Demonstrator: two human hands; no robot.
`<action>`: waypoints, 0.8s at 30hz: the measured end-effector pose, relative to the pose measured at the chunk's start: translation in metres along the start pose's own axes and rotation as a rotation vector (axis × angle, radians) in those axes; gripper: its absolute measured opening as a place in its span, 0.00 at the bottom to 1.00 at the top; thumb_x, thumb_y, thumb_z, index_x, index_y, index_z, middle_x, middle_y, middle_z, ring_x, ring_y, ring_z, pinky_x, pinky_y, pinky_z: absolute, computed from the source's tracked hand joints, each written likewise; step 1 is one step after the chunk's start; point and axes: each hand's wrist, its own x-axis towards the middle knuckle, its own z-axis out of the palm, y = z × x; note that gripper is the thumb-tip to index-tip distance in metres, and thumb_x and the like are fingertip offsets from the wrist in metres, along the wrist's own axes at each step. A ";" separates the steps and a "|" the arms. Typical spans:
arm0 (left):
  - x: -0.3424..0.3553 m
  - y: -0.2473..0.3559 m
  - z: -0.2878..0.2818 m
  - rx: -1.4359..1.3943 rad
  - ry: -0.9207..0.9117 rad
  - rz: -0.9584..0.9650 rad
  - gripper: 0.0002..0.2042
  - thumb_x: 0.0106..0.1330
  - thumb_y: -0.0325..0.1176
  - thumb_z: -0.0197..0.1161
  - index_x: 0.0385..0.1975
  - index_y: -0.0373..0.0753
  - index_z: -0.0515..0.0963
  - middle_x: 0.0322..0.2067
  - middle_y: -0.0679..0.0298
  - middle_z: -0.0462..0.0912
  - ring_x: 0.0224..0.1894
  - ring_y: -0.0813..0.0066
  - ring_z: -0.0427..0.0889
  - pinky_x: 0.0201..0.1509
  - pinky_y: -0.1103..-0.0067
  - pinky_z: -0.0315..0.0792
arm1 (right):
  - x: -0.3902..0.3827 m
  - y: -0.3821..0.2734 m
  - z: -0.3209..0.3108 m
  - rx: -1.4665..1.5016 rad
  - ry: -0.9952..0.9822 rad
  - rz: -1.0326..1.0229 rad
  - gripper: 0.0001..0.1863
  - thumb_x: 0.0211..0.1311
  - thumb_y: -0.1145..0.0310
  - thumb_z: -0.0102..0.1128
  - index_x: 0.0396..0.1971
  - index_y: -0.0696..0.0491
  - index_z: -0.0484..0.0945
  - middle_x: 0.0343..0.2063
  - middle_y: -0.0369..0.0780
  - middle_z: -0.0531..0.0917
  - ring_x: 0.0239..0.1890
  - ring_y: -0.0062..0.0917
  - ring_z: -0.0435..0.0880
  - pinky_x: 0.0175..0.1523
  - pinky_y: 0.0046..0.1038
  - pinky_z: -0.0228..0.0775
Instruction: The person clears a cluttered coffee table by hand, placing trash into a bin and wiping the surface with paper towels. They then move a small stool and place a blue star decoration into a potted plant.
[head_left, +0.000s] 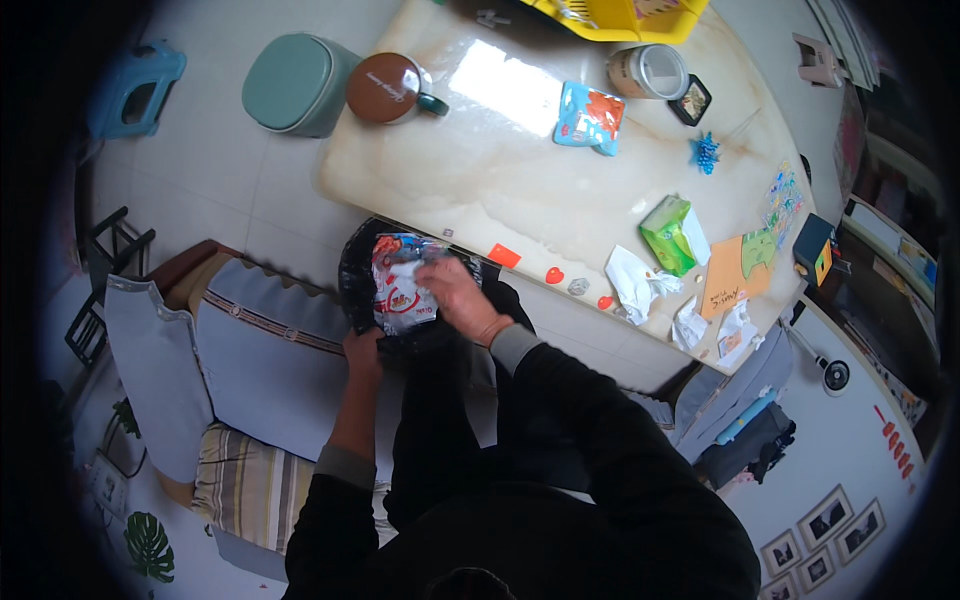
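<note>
Head: left grip [363, 349] closed on bag [356, 268]

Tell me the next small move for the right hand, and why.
Probably press the colourful wrapper down with the right hand: it is over the wrapper, which shows at the black bag's mouth, and the left hand is at the bag's edge.

Got 2 hands [462, 300] here, 1 black bag [355, 275], at least 1 printed wrapper [395, 310], partly behind my hand. Also 1 table [470, 190], 1 yellow tray [655, 24], 1 mug [385, 88], 1 jar [660, 72], 1 black dish [703, 92], 1 blue pouch [590, 118], 1 spiky ball [706, 154], 1 tissue pack [668, 238], 2 red hearts [554, 275], 2 stools [285, 85]. Crumpled tissues [630, 285]: I get 3 minimum. Picture frames [826, 516]: 5 I can make out.
</note>
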 end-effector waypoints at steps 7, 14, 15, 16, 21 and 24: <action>-0.018 -0.051 0.005 0.149 -0.062 0.327 0.12 0.43 0.23 0.62 0.32 0.35 0.76 0.24 0.66 0.75 0.22 0.71 0.75 0.23 0.76 0.70 | -0.010 0.021 -0.068 -0.140 0.513 0.293 0.19 0.45 0.86 0.52 0.40 0.56 0.77 0.41 0.46 0.77 0.46 0.43 0.73 0.53 0.35 0.66; -0.050 -0.057 0.027 -0.047 -0.045 -0.028 0.13 0.44 0.23 0.61 0.32 0.36 0.75 0.25 0.65 0.75 0.21 0.71 0.75 0.20 0.76 0.68 | -0.099 -0.008 -0.097 -0.109 0.437 0.363 0.21 0.47 0.88 0.52 0.43 0.55 0.77 0.45 0.45 0.75 0.52 0.40 0.72 0.59 0.35 0.64; -0.053 -0.059 0.029 0.004 -0.052 -0.048 0.12 0.44 0.24 0.61 0.32 0.36 0.75 0.25 0.65 0.75 0.20 0.72 0.74 0.19 0.77 0.66 | -0.118 -0.003 -0.117 -0.142 0.566 0.405 0.21 0.48 0.87 0.52 0.43 0.54 0.77 0.45 0.44 0.76 0.52 0.39 0.73 0.59 0.34 0.65; -0.054 -0.063 0.031 0.053 -0.064 -0.061 0.12 0.44 0.24 0.61 0.32 0.37 0.75 0.25 0.66 0.75 0.20 0.73 0.74 0.18 0.78 0.64 | -0.142 0.002 -0.144 -0.290 0.586 0.433 0.21 0.49 0.87 0.53 0.44 0.54 0.77 0.45 0.44 0.77 0.52 0.38 0.74 0.58 0.34 0.66; -0.062 -0.091 0.054 0.135 -0.122 -0.087 0.11 0.45 0.25 0.62 0.31 0.37 0.76 0.24 0.66 0.76 0.20 0.74 0.74 0.16 0.78 0.62 | -0.216 0.040 -0.216 -0.555 0.661 0.628 0.16 0.56 0.84 0.52 0.44 0.54 0.77 0.49 0.45 0.75 0.53 0.40 0.73 0.59 0.33 0.64; -0.076 -0.111 0.082 0.133 -0.093 -0.072 0.11 0.45 0.25 0.62 0.30 0.36 0.76 0.24 0.65 0.76 0.20 0.74 0.74 0.16 0.79 0.62 | -0.229 0.055 -0.221 -0.637 0.631 0.616 0.16 0.54 0.82 0.55 0.44 0.54 0.78 0.49 0.47 0.76 0.52 0.42 0.73 0.59 0.36 0.64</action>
